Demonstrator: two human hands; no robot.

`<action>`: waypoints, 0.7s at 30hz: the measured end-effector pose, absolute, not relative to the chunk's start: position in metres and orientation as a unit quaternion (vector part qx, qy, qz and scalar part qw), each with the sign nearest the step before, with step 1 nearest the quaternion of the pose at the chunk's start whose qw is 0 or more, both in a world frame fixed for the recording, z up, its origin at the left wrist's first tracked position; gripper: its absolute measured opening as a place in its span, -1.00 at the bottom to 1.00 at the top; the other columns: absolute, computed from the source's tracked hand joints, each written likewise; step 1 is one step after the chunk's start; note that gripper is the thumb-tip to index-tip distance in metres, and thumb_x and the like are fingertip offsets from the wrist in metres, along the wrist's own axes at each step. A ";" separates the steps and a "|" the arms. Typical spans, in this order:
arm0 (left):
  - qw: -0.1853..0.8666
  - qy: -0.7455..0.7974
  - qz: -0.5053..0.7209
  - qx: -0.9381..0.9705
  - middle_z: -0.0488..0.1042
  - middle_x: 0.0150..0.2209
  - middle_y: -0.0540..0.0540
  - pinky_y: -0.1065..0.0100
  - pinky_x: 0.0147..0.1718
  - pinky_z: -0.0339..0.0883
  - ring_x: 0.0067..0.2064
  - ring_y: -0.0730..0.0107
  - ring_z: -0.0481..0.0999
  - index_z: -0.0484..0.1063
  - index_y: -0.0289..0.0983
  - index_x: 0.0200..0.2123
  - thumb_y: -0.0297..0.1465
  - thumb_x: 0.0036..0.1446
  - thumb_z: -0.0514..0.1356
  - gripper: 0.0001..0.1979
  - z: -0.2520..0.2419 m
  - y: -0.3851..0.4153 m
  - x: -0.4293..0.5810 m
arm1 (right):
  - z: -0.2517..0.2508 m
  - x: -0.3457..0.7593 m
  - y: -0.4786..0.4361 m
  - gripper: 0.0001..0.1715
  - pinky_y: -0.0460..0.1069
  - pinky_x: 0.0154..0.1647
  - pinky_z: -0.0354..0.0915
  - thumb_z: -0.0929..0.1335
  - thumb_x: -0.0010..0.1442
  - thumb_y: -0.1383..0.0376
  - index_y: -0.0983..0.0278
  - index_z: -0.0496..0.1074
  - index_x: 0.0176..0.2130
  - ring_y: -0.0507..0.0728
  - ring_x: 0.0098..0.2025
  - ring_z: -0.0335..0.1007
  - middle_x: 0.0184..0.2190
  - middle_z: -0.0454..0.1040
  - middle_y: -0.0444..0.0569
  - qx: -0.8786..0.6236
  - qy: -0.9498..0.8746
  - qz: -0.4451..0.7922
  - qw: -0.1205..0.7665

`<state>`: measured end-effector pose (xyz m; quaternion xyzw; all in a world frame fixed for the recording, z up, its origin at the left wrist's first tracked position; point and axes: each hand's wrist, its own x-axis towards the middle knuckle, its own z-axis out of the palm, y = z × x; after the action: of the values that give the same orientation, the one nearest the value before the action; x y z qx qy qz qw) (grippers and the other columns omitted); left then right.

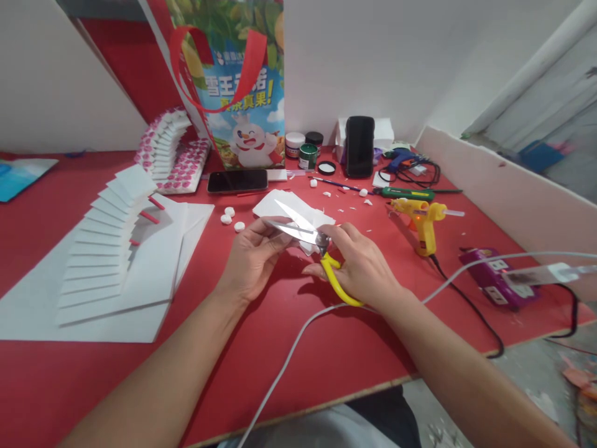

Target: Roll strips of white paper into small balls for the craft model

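Note:
My right hand [361,258] grips a pair of scissors [305,234] by its yellow handles. The metal blades are spread apart and point left, toward my left hand [254,255]. The fingers of that hand are pinched together right at the blades; what they hold is small and mostly hidden, with a bit of white showing near the cutting edges. Just behind both hands lie white paper pieces [273,202] on the red table [275,367]. Several small white lumps [239,227] rest to the left of the papers.
On the left, a fanned white stepped model [100,239] stands on white sheets [140,323]. A phone [237,181], paint jars [308,155] and a large printed bag [247,118] are at the back. Rightward are a yellow glue gun [424,224], a purple box [494,280] and a white cable [298,342].

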<state>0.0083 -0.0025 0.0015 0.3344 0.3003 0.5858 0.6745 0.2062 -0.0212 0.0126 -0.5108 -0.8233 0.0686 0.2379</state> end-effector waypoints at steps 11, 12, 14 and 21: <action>0.672 0.300 0.586 0.340 0.61 -0.35 -0.01 0.37 -0.16 0.48 -0.30 0.45 0.58 0.61 -0.28 -0.32 -0.47 -0.09 0.50 -0.78 0.001 -0.002 0.007 | 0.012 0.207 -0.023 -0.23 -0.02 -0.38 0.17 0.27 0.24 -0.27 0.33 0.43 -0.02 0.12 -0.41 0.30 -0.28 0.45 0.09 -0.502 -0.828 0.057 0.245; 0.672 0.301 0.586 0.339 0.61 -0.35 -0.01 0.38 -0.16 0.48 -0.30 0.45 0.59 0.61 -0.28 -0.33 -0.47 -0.09 0.50 -0.79 0.002 -0.002 0.007 | 0.012 0.207 -0.023 -0.23 -0.02 -0.38 0.17 0.27 0.24 -0.27 0.33 0.44 -0.02 0.12 -0.42 0.29 -0.29 0.45 0.08 -0.502 -0.828 0.054 0.244; 0.673 0.303 0.585 0.336 0.62 -0.34 -0.02 0.37 -0.16 0.48 -0.30 0.44 0.59 0.61 -0.29 -0.33 -0.47 -0.09 0.50 -0.79 0.003 -0.002 0.008 | 0.012 0.207 -0.023 -0.25 -0.03 -0.40 0.15 0.27 0.24 -0.26 0.33 0.44 -0.02 0.11 -0.43 0.29 -0.30 0.46 0.08 -0.504 -0.828 0.049 0.243; 0.676 0.317 0.587 0.314 0.61 -0.38 -0.02 0.36 -0.19 0.50 -0.33 0.43 0.61 0.58 -0.29 -0.32 -0.45 -0.14 0.52 -0.73 0.002 -0.002 0.007 | 0.010 0.207 -0.024 -0.31 -0.05 -0.41 0.15 0.26 0.29 -0.21 0.32 0.46 -0.04 0.09 -0.47 0.28 -0.41 0.45 0.02 -0.503 -0.825 0.046 0.255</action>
<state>0.0070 -0.0018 0.0021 0.3137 0.3166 0.5869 0.6760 0.2065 -0.0235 0.0100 -0.5026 -0.8246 0.0465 0.2553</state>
